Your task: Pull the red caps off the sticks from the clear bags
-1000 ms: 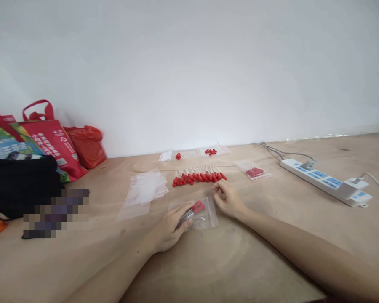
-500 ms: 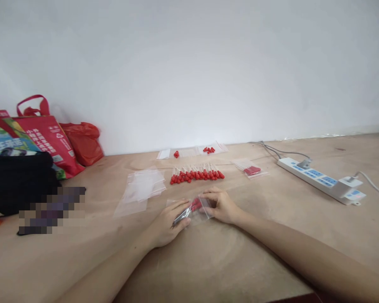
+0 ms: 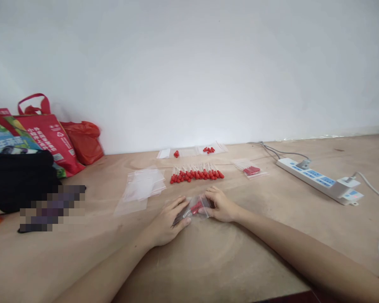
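Note:
Between my hands, just above the table, is a clear zip bag (image 3: 202,212) with red pieces (image 3: 196,207) inside it. My left hand (image 3: 168,222) grips the bag's left end between thumb and fingers. My right hand (image 3: 220,205) pinches its right end, near the zip strip. Beyond them lies a row of red-tipped sticks (image 3: 197,174) with pale stems pointing to the wall. A loose stack of flat zip bags (image 3: 143,185) lies to the left of the row. To its right rests another zip bag with red pieces (image 3: 251,170).
Two flat zip bags (image 3: 189,152) with small red pieces on them lie along the wall. A white power strip (image 3: 316,179) with plugs and cables is at the right. Red shopping bags (image 3: 50,139) and a black cloth bag (image 3: 19,181) stand at the left, beside a pixelated dark object (image 3: 53,209).
The bag in my hands has shifted slightly, and the red pieces in it now sit a little lower and flatter. Both hands keep nearly the same place.

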Action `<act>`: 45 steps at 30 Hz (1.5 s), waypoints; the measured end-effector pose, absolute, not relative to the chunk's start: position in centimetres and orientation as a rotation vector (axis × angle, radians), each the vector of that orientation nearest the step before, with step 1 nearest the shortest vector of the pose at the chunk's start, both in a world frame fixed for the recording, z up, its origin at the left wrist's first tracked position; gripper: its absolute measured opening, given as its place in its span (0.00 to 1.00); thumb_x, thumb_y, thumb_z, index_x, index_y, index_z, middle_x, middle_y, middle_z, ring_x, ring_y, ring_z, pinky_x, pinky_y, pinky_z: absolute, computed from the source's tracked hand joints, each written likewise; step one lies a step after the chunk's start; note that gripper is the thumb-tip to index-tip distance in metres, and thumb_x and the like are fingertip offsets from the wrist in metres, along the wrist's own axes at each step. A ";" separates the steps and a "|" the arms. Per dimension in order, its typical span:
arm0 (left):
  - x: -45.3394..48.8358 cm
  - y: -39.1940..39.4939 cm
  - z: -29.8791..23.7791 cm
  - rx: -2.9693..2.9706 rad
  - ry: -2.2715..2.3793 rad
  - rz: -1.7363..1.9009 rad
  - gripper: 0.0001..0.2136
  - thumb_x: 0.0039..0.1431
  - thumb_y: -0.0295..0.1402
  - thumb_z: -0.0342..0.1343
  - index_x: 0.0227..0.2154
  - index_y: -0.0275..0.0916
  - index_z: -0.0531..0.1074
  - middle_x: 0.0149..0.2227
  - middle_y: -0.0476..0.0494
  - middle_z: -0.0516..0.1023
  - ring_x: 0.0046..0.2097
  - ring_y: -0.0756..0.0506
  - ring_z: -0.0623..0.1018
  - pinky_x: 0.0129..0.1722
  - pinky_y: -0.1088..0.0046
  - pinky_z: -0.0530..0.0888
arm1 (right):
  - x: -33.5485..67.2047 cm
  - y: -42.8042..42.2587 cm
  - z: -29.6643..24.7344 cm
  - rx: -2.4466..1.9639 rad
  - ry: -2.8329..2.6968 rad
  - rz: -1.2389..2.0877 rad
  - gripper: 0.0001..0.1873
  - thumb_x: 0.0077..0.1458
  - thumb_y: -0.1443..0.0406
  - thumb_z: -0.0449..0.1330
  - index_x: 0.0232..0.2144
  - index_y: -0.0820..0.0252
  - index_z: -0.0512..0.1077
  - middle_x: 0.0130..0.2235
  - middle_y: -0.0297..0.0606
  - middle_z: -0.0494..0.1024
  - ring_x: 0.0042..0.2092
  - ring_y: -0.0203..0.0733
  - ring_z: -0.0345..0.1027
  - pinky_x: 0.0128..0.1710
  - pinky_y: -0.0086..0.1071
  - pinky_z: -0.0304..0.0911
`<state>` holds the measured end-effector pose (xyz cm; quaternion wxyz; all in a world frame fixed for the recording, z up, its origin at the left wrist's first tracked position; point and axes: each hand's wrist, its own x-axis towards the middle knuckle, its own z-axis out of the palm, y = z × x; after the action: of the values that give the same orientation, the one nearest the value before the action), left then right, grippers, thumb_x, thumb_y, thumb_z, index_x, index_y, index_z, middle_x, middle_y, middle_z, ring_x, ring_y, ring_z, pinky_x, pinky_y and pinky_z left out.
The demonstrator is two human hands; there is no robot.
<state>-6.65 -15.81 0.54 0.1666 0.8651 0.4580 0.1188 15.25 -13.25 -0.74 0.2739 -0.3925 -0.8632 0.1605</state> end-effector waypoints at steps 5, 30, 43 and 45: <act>-6.7 -16.0 0.8 2.465 1.290 0.314 0.25 0.57 0.45 0.43 0.55 0.41 0.55 0.60 0.41 0.52 0.60 0.40 0.53 0.57 0.57 0.55 | 15.2 -13.3 -0.6 -1.053 -2.242 0.661 0.19 0.40 0.59 0.64 0.36 0.60 0.69 0.29 0.34 0.69 0.33 0.36 0.60 0.34 0.30 0.56; -7.0 -16.0 1.1 2.466 1.344 0.156 0.29 0.56 0.49 0.42 0.57 0.41 0.51 0.62 0.42 0.45 0.61 0.41 0.49 0.58 0.58 0.53 | 21.6 -11.0 0.9 -1.053 -2.036 1.276 0.12 0.35 0.64 0.65 0.27 0.62 0.71 0.24 0.30 0.73 0.24 0.29 0.63 0.23 0.23 0.58; -7.3 -14.9 0.4 2.474 1.496 0.585 0.19 0.55 0.43 0.45 0.44 0.37 0.67 0.46 0.40 0.71 0.48 0.43 0.69 0.48 0.64 0.65 | 25.9 -7.7 -0.2 -1.038 -1.136 0.966 0.16 0.32 0.57 0.66 0.21 0.61 0.68 0.23 0.33 0.74 0.23 0.29 0.65 0.24 0.25 0.63; -7.4 -14.4 0.2 2.470 1.547 0.667 0.16 0.54 0.42 0.47 0.40 0.37 0.68 0.40 0.42 0.74 0.44 0.44 0.71 0.44 0.65 0.67 | 25.5 -7.1 -0.8 -1.089 -1.051 0.806 0.18 0.33 0.54 0.64 0.22 0.61 0.67 0.25 0.34 0.74 0.26 0.32 0.67 0.29 0.27 0.64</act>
<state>-7.42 -14.45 0.24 0.0760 0.8237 0.5161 0.2223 25.48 -7.15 -0.83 0.6545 -0.4802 -0.4633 0.3555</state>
